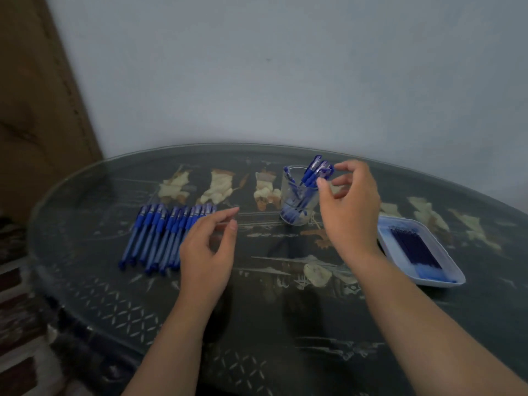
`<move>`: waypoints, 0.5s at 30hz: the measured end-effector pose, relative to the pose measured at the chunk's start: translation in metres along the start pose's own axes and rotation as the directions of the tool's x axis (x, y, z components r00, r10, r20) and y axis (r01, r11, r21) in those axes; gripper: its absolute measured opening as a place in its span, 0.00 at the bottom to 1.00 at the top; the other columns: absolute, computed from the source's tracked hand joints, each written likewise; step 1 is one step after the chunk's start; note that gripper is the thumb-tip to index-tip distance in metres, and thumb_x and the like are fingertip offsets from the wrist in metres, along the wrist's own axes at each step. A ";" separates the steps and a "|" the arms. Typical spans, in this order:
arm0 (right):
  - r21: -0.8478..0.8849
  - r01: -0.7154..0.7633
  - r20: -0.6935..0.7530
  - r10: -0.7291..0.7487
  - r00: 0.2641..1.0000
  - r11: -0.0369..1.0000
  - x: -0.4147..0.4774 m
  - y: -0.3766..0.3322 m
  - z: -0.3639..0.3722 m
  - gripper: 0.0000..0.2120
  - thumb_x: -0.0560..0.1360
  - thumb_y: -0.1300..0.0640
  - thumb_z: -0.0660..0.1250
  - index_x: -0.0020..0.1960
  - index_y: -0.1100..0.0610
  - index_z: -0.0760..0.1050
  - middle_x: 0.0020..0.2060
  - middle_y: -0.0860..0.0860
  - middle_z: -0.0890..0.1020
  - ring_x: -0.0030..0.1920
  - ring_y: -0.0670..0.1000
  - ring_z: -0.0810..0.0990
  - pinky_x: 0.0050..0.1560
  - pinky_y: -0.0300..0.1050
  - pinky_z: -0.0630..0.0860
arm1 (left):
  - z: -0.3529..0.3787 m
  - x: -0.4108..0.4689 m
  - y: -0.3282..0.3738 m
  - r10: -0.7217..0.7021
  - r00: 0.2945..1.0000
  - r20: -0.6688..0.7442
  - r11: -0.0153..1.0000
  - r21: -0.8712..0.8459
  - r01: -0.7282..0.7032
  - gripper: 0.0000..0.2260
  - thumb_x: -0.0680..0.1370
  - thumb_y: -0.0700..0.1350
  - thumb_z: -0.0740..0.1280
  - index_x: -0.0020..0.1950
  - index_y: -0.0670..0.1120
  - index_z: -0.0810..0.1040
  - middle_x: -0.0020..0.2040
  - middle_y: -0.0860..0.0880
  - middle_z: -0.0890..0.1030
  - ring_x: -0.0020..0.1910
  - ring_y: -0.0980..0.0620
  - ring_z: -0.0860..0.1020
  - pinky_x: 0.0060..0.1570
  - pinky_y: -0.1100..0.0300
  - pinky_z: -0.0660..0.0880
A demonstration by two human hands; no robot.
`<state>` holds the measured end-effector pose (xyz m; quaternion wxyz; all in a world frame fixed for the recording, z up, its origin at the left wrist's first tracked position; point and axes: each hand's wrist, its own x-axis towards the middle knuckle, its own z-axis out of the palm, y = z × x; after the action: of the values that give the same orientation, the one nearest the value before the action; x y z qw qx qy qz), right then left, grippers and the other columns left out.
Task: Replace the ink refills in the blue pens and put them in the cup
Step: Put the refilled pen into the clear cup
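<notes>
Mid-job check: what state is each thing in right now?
cup: upright, holding several blue pens.
row of pens: lying side by side on the table.
tray: flat on the table, refills lying in it.
left hand: fingers loosely curled by the row; grip unclear.
right hand: fingers apart beside the cup's pens, holding nothing.

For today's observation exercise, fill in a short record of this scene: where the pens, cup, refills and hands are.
loose pens: row lying on table, left of cup
cup: clear, upright, holds several blue pens
refills: in white tray, right side
left hand: beside the loose pens; grip unclear
right hand: at the cup's pen tops, fingers apart
</notes>
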<state>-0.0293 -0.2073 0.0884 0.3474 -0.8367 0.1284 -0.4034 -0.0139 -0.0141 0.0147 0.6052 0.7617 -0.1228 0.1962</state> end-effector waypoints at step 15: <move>-0.104 -0.298 0.572 0.302 0.763 0.949 -0.079 -0.052 0.122 0.11 0.78 0.55 0.68 0.61 0.55 0.78 0.55 0.52 0.81 0.55 0.51 0.79 0.52 0.43 0.74 | -0.084 0.005 -0.042 -0.021 0.994 -0.109 0.817 0.570 0.080 0.12 0.77 0.46 0.69 0.61 0.53 0.79 0.59 0.50 0.78 0.62 0.46 0.72 0.63 0.46 0.65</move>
<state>0.0104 -0.0722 0.0249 0.4270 -0.8893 0.1494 -0.0674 -0.0038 0.0777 -0.0038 0.3581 0.9010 -0.0081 0.2448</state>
